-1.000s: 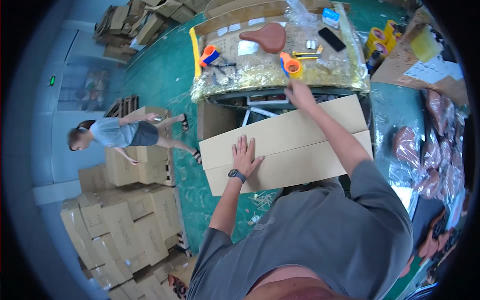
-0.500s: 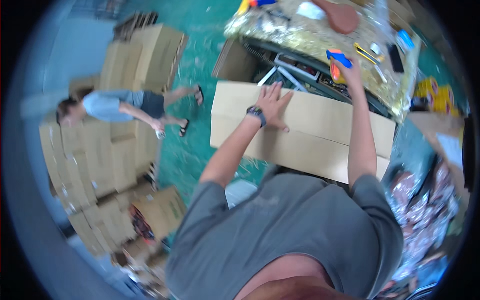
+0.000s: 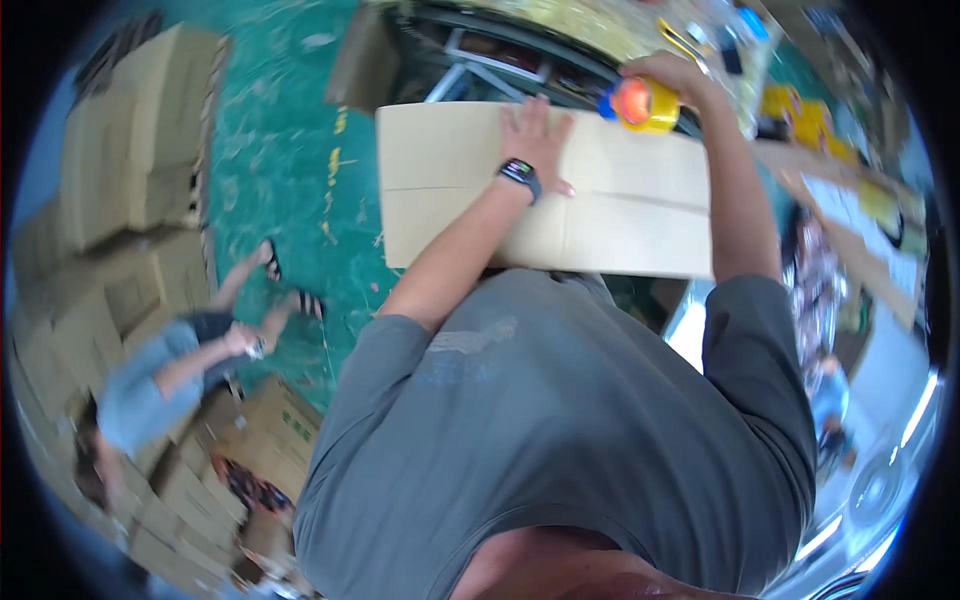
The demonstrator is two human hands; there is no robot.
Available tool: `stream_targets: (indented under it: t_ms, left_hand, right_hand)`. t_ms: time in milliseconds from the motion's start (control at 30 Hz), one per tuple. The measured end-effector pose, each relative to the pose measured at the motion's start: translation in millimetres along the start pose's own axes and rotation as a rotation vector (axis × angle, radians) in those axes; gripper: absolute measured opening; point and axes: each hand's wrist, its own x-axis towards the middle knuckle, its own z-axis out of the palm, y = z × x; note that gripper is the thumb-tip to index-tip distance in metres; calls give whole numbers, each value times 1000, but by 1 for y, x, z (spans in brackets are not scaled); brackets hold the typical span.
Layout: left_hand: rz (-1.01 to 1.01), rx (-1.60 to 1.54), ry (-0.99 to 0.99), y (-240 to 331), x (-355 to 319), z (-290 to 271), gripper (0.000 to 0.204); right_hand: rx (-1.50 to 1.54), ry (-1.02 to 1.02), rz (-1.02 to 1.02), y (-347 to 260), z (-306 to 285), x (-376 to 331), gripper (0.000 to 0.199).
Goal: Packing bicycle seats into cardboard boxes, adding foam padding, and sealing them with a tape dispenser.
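A long cardboard box (image 3: 450, 215) with its top flaps folded together lies in front of me, a seam running along its length. Spread flat on its top is my left hand (image 3: 538, 145), fingers apart, with a watch at the wrist. My right hand (image 3: 672, 78) grips a tape dispenser (image 3: 650, 108), its yellow tape roll, orange hub and blue end showing. The dispenser is over the far right part of the box. Whether it touches the cardboard I cannot tell.
Beyond the box stands a workbench (image 3: 570, 22) with a yellow box cutter (image 3: 682, 40) and a phone (image 3: 731, 60). Yellow tape rolls (image 3: 808, 122) sit to the right. On the left a person in a light blue shirt (image 3: 150, 390) is beside stacked cartons (image 3: 150, 130).
My right hand has brought the tape dispenser from above the bench to the box. My left hand stays flat on the box. The person at left appears lower as the view has shifted.
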Motion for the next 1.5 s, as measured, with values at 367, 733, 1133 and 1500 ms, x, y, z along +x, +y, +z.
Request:
stream_targets:
  t_ms: [367,733,1133,1500]
  left_hand:
    - [17,26,40,-4,5,-4,141]
    - [-37,-73,206,53,-34,50,119]
    - [84,-1705,270,247,-203,-28,58]
    - [-166,-2053,1176,-5,-257,-35,51]
  right_hand:
    - [-174,604,-34,238,310,-305,40]
    - [-324,232,-31,358,235,-241,63]
    - [-128,482,-1184,266,121,-387,62]
    - [-575,94,-1223,136,177,-239,60]
